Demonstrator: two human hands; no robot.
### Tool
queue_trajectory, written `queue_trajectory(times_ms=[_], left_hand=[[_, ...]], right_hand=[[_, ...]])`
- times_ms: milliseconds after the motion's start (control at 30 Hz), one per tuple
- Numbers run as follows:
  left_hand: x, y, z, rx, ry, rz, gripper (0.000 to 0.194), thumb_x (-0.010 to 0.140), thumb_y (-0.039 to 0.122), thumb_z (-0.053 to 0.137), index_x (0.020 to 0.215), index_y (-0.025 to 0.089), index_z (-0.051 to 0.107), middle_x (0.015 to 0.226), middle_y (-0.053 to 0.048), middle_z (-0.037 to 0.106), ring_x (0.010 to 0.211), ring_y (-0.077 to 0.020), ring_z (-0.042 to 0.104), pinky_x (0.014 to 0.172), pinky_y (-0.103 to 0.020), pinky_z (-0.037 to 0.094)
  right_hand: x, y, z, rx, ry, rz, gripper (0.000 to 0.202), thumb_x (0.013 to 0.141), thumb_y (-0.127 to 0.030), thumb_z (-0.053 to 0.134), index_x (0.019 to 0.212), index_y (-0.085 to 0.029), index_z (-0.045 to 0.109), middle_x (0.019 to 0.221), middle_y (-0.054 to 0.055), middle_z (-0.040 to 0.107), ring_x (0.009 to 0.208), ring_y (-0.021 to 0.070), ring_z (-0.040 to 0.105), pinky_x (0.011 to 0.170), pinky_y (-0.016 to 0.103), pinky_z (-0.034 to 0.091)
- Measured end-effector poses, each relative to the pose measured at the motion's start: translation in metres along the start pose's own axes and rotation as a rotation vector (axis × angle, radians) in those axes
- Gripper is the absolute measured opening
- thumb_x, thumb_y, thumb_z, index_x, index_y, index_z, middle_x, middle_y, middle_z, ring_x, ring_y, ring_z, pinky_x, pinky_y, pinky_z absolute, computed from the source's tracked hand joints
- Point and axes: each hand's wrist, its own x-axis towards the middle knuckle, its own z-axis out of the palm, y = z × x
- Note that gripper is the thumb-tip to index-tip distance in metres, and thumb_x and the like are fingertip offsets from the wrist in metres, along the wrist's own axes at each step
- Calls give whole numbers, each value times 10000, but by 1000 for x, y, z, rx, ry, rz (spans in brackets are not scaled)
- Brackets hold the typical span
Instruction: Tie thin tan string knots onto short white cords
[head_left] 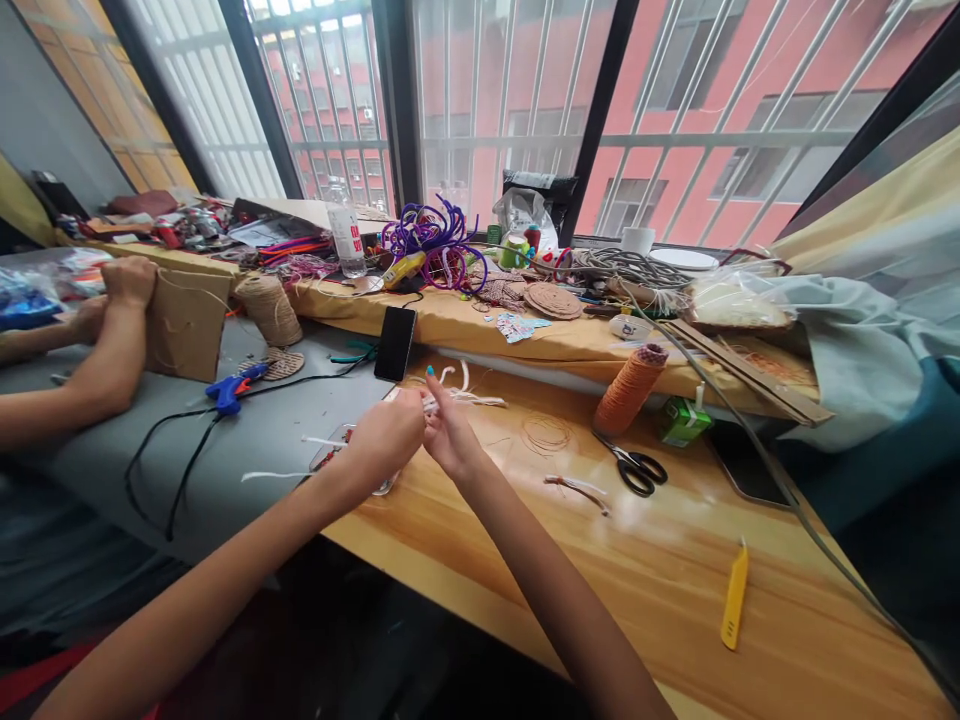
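The head-worn camera looks forward and down, near the hands (390,437), toward the windows (502,110), its edges seemingly stretched.

Beyond the far edge of the wooden surface (667,570), a cloth-covered ledge (465,332) is backed by barred windows (499,110); a pink building (686,172) is seen outside.

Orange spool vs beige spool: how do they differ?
Colour: the orange spool is rust-orange, the beige spool pale tan.
Place: the orange spool is by the scissors, the beige spool by the cardboard.
Both are wound with strand.
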Motion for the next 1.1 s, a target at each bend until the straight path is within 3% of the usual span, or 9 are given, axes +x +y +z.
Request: queue_trajectory(times_ms=[167,300,400,467,533,700,867,1100], left_hand=[[-28,11,25,109,-62,85,336,756,58,253,1008,54,476,863,-182,580,699,-240,597,540,-303,430],[-36,-2,15,-36,-142,324,280,809,249,303,908,117,529,843,-129,586,764,-225,574,586,-286,424],[-18,-22,1,-213,-221,413,318,837,346,266,845,184,539,759,-42,584,700,-154,560,606,-237,406],[5,-32,2,-181,-75,313,324,846,308,249,816,161,535,776,-55,567,731,-159,550,646,-246,397],[32,-35,16,-145,18,246,268,839,260,285,873,147,526,877,-79,546,799,-167,543,693,-255,392],[78,-20,69,-49,-96,237,244,810,233,382,1005,113,466,1000,-137,472,884,-199,540,740,-295,399],[89,-13,89,-28,-123,246,239,816,171,321,980,91,476,998,-170,471,907,-235,539,738,-340,407],[83,-14,76,-32,-152,202,274,792,140,287,961,83,495,996,-168,500,884,-244,548,721,-341,413]], right_hand=[[3,16,-4,199,226,94,191,802,-135,377,645,-161,483,492,-26,562,515,93,544,572,217,429],[-7,19,-21,227,260,113,205,807,-121,365,628,-161,459,421,-39,507,435,72,510,476,174,414],[-23,19,-40,250,265,152,207,821,-126,357,643,-150,458,365,-66,427,333,39,417,412,139,380],[-36,21,-54,262,262,182,235,835,-132,340,626,-142,449,333,-86,352,281,14,324,369,106,336],[-48,22,-65,267,250,204,252,842,-132,324,625,-133,451,332,-89,326,270,4,284,337,91,295],[-67,24,-79,206,211,208,79,769,-152,488,703,-116,508,402,-67,411,327,18,384,347,108,341],[-68,25,-80,172,294,160,94,691,-116,577,782,-105,558,552,2,568,515,76,571,485,146,469],[-68,24,-80,219,248,103,74,729,-98,505,788,-82,547,720,91,631,727,138,624,715,216,494]])
